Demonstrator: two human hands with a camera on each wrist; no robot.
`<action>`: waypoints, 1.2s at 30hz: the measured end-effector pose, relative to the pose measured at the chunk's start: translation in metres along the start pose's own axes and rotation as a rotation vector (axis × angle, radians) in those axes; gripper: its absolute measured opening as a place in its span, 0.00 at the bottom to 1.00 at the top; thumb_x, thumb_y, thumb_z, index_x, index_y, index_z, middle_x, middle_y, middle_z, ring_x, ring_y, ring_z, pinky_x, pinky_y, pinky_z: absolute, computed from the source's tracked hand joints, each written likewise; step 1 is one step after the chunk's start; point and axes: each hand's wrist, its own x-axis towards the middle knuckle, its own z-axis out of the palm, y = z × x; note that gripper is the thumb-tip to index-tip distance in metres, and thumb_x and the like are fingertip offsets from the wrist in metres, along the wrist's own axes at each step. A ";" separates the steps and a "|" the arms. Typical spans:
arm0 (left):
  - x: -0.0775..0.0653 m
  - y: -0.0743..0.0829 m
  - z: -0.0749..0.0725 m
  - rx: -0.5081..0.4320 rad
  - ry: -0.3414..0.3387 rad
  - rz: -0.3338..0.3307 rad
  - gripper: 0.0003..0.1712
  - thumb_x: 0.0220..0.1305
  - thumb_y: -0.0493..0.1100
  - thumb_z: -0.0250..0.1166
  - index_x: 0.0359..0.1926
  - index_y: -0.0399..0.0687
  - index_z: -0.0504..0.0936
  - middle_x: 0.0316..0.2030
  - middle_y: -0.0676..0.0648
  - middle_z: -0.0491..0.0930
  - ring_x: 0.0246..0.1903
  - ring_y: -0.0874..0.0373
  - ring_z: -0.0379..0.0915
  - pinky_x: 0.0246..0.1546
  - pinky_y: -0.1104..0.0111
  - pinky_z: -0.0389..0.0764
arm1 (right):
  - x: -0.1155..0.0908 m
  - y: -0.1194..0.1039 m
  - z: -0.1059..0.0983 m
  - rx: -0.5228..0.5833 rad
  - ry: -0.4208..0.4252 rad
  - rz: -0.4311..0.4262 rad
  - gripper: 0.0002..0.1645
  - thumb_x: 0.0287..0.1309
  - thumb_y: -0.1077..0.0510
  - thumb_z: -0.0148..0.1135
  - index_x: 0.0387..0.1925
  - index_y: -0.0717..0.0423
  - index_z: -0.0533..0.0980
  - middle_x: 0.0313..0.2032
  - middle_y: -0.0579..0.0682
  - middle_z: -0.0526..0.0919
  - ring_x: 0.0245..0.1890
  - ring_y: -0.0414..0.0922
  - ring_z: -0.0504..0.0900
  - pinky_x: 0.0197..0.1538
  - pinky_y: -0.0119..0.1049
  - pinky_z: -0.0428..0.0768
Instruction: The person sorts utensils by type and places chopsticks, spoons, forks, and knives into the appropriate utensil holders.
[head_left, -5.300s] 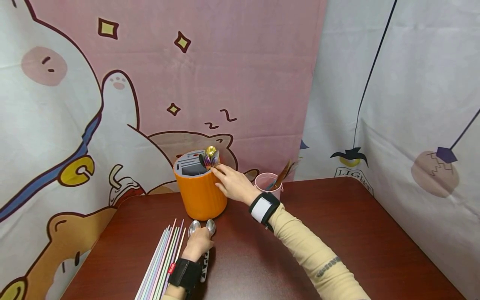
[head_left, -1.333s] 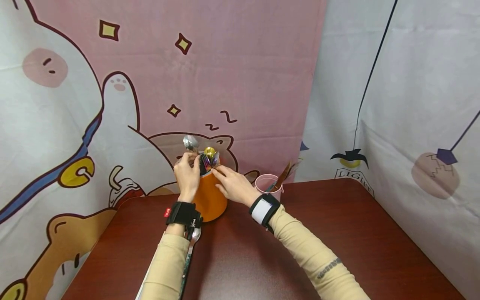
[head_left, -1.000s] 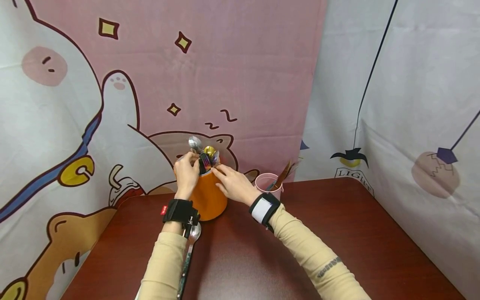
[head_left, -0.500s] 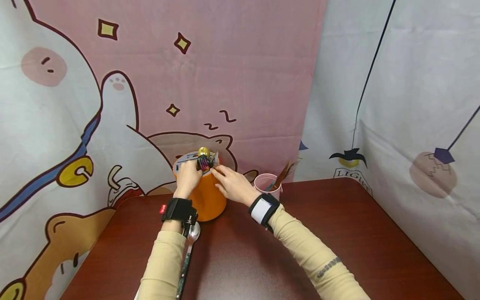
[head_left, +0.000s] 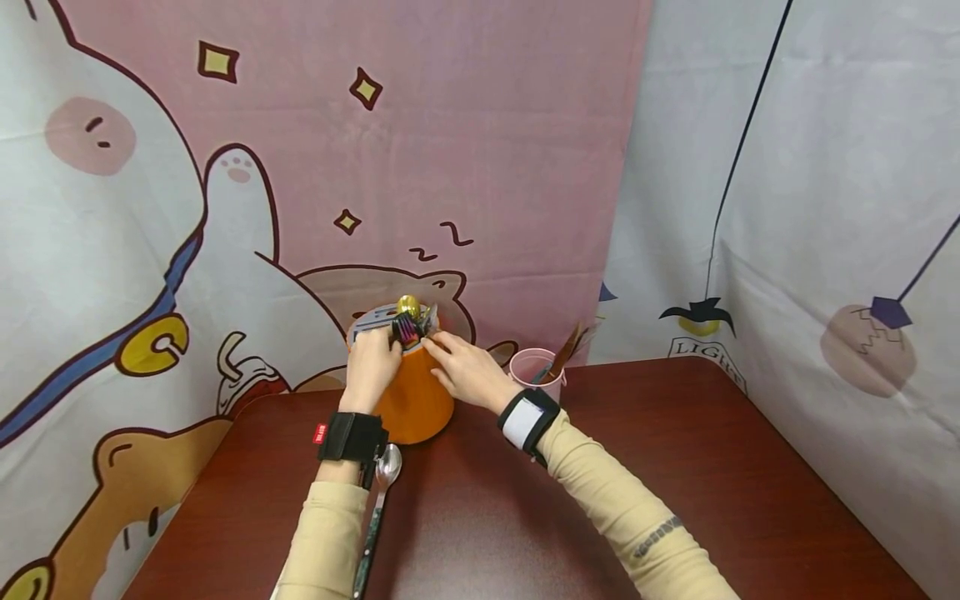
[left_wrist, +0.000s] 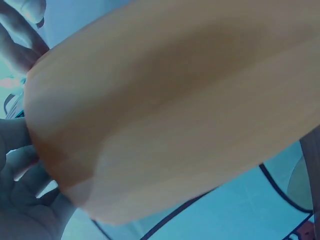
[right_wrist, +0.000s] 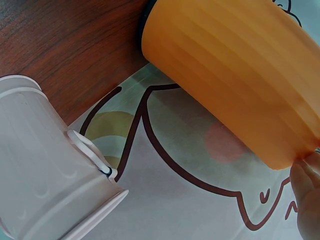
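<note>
An orange cutlery holder [head_left: 414, 400] with a grey slotted top stands at the table's back. From it rise a gold spoon [head_left: 408, 307], a dark iridescent fork [head_left: 406, 328] and other cutlery. My left hand [head_left: 371, 367] is at the holder's top left; its fingertips are hidden, so I cannot tell whether they grip anything. In the left wrist view, its bent fingers lie near the rim. My right hand [head_left: 472, 371] touches the holder's right rim with outstretched fingers. A spoon [head_left: 387, 467] with a green speckled handle lies in front of the holder.
A pink bucket [head_left: 536, 367] with a brown brush-like item [head_left: 567, 350] stands right of the holder. The red-brown table [head_left: 637, 450] meets a printed cloth [head_left: 525, 167] behind it. My left sleeve covers most of the table's front left.
My left hand has lifted a spoon from the table and lowered it to the holder; its bowl is now out of sight. The gold spoon and fork have shifted left. My right hand has stayed put.
</note>
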 end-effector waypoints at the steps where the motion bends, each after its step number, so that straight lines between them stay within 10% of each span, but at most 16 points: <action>1: -0.003 0.000 -0.001 0.004 0.023 0.003 0.10 0.64 0.34 0.56 0.28 0.36 0.81 0.22 0.38 0.80 0.18 0.49 0.72 0.19 0.64 0.69 | 0.000 0.000 0.000 0.002 -0.001 0.000 0.29 0.63 0.51 0.58 0.63 0.56 0.69 0.59 0.55 0.73 0.57 0.48 0.76 0.58 0.38 0.76; 8: -0.023 -0.006 -0.004 -0.017 0.163 0.037 0.09 0.62 0.33 0.60 0.42 0.35 0.83 0.40 0.34 0.83 0.41 0.39 0.77 0.39 0.51 0.78 | 0.000 0.000 0.001 0.013 0.007 0.002 0.29 0.63 0.51 0.58 0.63 0.56 0.69 0.57 0.54 0.74 0.56 0.47 0.77 0.58 0.37 0.76; 18: -0.065 -0.020 -0.006 -0.076 0.269 0.002 0.13 0.59 0.33 0.63 0.45 0.33 0.80 0.41 0.34 0.81 0.38 0.38 0.78 0.37 0.51 0.78 | 0.001 0.001 0.000 0.027 -0.003 0.005 0.28 0.63 0.52 0.58 0.63 0.56 0.68 0.58 0.55 0.73 0.57 0.48 0.76 0.59 0.38 0.75; 36: -0.125 -0.039 0.012 0.137 -0.294 -0.155 0.09 0.52 0.39 0.68 0.24 0.38 0.79 0.24 0.38 0.80 0.26 0.40 0.78 0.25 0.52 0.74 | 0.000 0.001 0.000 0.013 0.009 -0.002 0.29 0.63 0.52 0.58 0.63 0.56 0.69 0.58 0.55 0.73 0.58 0.48 0.76 0.59 0.38 0.75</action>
